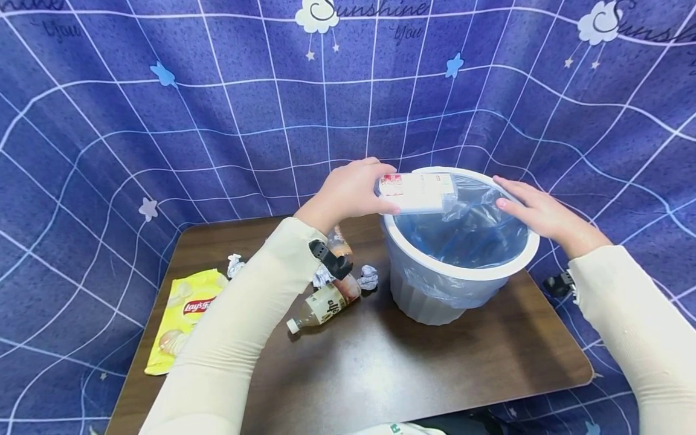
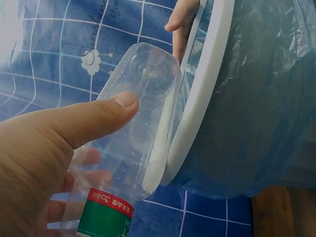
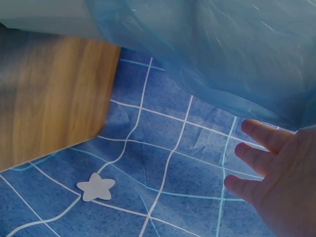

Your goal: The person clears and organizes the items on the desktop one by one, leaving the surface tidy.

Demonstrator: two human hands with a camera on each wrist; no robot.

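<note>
My left hand (image 1: 356, 190) grips a clear plastic bottle (image 1: 418, 193) over the left side of the trash can's opening. In the left wrist view the bottle (image 2: 143, 118) looks drained, with a few droplets inside and a red and green label (image 2: 106, 215). The trash can (image 1: 429, 293) is pale, with a white rim (image 1: 462, 270) and a translucent blue liner bag (image 1: 467, 238). At the can's right rim is my right hand (image 1: 544, 211), its fingers extended. In the right wrist view its fingers (image 3: 256, 158) lie against the outside of the bag-covered can.
On the brown table (image 1: 348, 374), left of the can, lie a labelled drink bottle (image 1: 326, 304), an orange-labelled bottle (image 1: 338, 241) partly hidden by my arm, crumpled paper balls (image 1: 368, 278), and a yellow Lay's chip bag (image 1: 187, 308). A blue patterned curtain (image 1: 244, 121) surrounds the table.
</note>
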